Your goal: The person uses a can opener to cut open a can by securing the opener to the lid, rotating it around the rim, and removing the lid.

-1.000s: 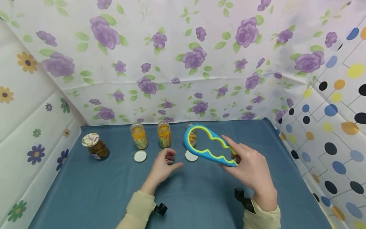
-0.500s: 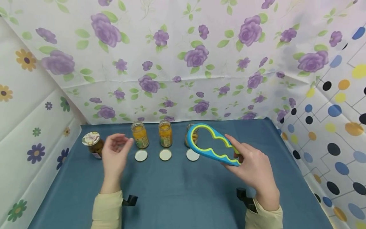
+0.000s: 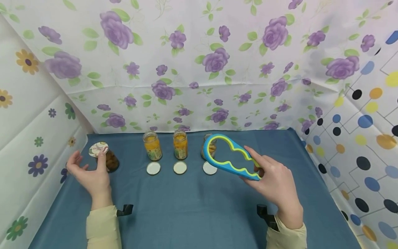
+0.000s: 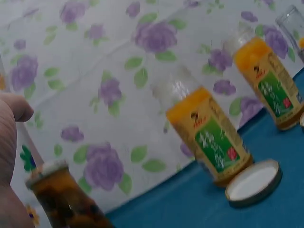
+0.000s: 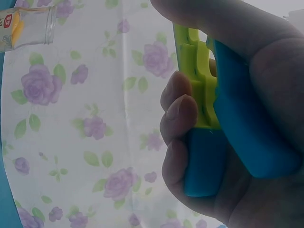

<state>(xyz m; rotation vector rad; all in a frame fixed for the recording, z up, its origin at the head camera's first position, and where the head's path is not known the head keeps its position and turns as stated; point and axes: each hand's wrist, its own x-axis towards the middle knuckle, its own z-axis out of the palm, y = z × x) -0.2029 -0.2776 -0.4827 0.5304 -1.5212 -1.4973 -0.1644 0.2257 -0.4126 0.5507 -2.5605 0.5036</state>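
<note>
My right hand (image 3: 273, 180) grips a blue jar opener with a wavy lime-green inner edge (image 3: 233, 168); its two handle ends (image 5: 205, 164) lie within the curled fingers in the right wrist view. My left hand (image 3: 93, 176) is in front of the closed jar of dark brown contents (image 3: 112, 162), thumb and fingers spread apart. The thumb overlaps the jar's patterned lid (image 3: 98, 148) in the head view; whether it touches cannot be told. In the left wrist view, part of the hand (image 4: 9, 142) shows beside that jar (image 4: 66, 197).
Two lidless jars of yellow-orange contents (image 3: 153, 148) (image 3: 180, 147) stand at the back. A third lidless jar (image 3: 212, 149) is partly behind the opener. White-faced lids (image 3: 153, 168) (image 3: 180, 167) (image 3: 209, 168) lie before them on the blue cloth (image 3: 186, 207). Patterned cloth walls (image 3: 186, 69) surround the table.
My left hand has moved left from the middle jars to the closed jar, uncovering the middle lid on the way. The right hand stays nearly still with the jar opener.
</note>
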